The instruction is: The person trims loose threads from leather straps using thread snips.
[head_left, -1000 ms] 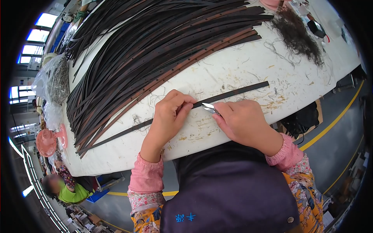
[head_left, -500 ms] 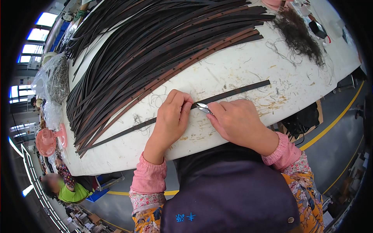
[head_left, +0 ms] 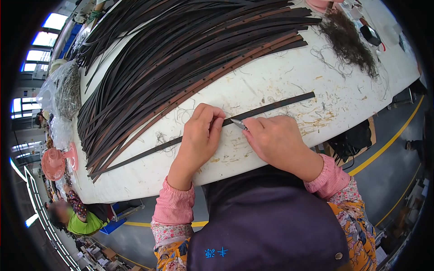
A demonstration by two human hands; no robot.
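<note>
A long dark leather strap (head_left: 271, 107) lies slantwise across the white table in front of me. My left hand (head_left: 202, 133) is closed over its middle, thumb and fingers pinching the strap. My right hand (head_left: 275, 140) grips small metal thread snips (head_left: 238, 123), most of the handle hidden inside the fist. The snips' blades look closed together, and their tip touches or nearly touches the strap just right of my left fingers. Any thread at the tip is too small to make out.
A large pile of dark and brown straps (head_left: 181, 67) covers the table's far left. Loose thread bits litter the white tabletop (head_left: 253, 156). A heap of dark thread (head_left: 346, 40) lies at the far right. A pink fan (head_left: 54, 163) and a co-worker in green (head_left: 83, 223) are at left.
The snips' blades have gone from parted to closed at the strap. Both hands stay almost in the same place.
</note>
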